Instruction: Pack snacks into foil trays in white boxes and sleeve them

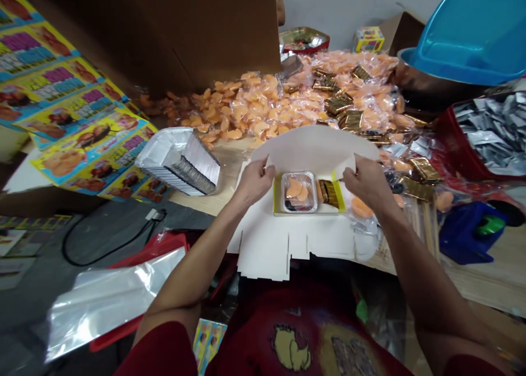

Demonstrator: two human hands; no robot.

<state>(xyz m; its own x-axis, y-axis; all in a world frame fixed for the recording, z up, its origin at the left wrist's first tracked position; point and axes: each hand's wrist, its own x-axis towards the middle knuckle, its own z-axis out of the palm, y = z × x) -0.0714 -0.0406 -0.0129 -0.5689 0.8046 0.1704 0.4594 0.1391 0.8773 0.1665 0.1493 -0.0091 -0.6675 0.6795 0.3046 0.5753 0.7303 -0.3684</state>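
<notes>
An open cardboard box [280,214] with yellow inner edges lies in front of me. In it sit a foil tray [314,203] holding orange round pieces in clear wrap, and, to the tray's right, a gold packet [329,193]. Behind it a white cardboard panel [312,143] stands up, bowed. My left hand [257,180] pinches the panel's left edge between thumb and fingers. On the right edge, my right hand [367,181] is closed in a similar pinch. Flat white cardboard [263,244] with cut tabs lies under the box and sticks out over the table's front edge.
Stacked foil trays [193,165] stand at the left, beside printed cardboard sheets [98,151]. Bagged orange pieces [263,104] pile up behind. At the right are a red bin [464,140] of silver sachets, a blue tub [472,36] and wooden sticks [425,222]. Part of another person [280,9] shows behind.
</notes>
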